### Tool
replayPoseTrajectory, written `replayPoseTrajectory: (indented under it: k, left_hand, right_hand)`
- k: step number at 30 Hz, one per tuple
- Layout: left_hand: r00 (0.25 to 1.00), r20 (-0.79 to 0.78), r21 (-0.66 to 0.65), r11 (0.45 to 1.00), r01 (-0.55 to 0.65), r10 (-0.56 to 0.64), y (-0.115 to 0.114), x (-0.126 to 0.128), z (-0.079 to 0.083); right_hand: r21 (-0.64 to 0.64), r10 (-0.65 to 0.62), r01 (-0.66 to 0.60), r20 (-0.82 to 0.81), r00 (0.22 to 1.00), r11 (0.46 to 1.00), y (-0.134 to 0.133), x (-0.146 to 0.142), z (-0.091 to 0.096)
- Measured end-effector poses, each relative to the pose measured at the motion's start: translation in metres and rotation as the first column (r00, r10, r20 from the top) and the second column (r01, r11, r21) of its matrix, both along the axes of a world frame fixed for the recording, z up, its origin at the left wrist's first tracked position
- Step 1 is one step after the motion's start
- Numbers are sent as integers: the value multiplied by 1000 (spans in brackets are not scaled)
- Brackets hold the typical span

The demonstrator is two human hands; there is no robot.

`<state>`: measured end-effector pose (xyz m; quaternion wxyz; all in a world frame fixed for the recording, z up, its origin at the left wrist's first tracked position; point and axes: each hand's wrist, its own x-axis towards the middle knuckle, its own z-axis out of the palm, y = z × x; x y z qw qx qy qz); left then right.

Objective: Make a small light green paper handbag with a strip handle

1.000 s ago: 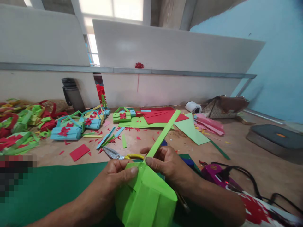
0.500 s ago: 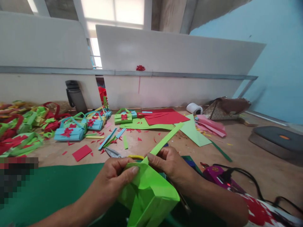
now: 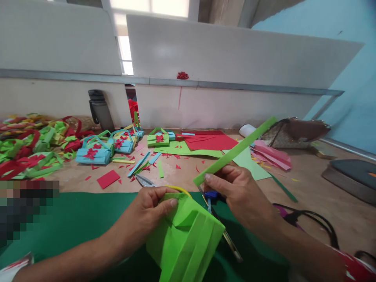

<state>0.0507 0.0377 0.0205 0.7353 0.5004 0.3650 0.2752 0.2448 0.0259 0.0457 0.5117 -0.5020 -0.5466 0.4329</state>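
Observation:
My left hand (image 3: 155, 207) pinches the upper edge of a folded bright green paper bag (image 3: 194, 235), thumb on top. The bag's lower part runs out of the bottom of the view. In my right hand (image 3: 232, 182) a long green paper strip (image 3: 243, 145) is gripped near its lower end, slanting up to the right, apart from the bag. Just below that hand lie a blue tool (image 3: 211, 194) and a slim metallic stick (image 3: 232, 244). Scissors with grey blades (image 3: 144, 181) and a yellow handle (image 3: 178, 190) lie behind the bag, partly hidden.
A green mat (image 3: 88, 219) covers the near table. Small blue paper bags (image 3: 93, 154) with red bows and a green one (image 3: 158, 140) stand behind, near a dark bottle (image 3: 100, 109). Red sheets (image 3: 211, 141), a handbag (image 3: 296, 131) and black cables (image 3: 320, 223) are right.
My right hand has moved up and right, drawing the strip away from the bag's edge. The left hand still holds the bag, which has turned slightly. The camera view has shifted.

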Motion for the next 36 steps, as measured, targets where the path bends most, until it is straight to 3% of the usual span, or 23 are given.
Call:
replayPoseTrajectory:
  k: [8,14,22,36]
  left_hand:
    - [999,-20,-114,993,-30,28,0,2,-1]
    - [999,1,-161,986,-52,53,0,2,-2]
    - [996,-34,-169,982,-84,80,0,3,-6]
    - [999,-29,-150,987,-48,44,1,3,-4]
  right_hand:
    - [-165,118,-127,-64,991,978,-5,-11,-6]
    - [-245,101,-128,-121,988,961,-6,-17,-4]
    - [-271,112,-141,-120,986,952,-4,-18,-8]
    - [-289,99,-82,45,994,954,-2,-16,-12]
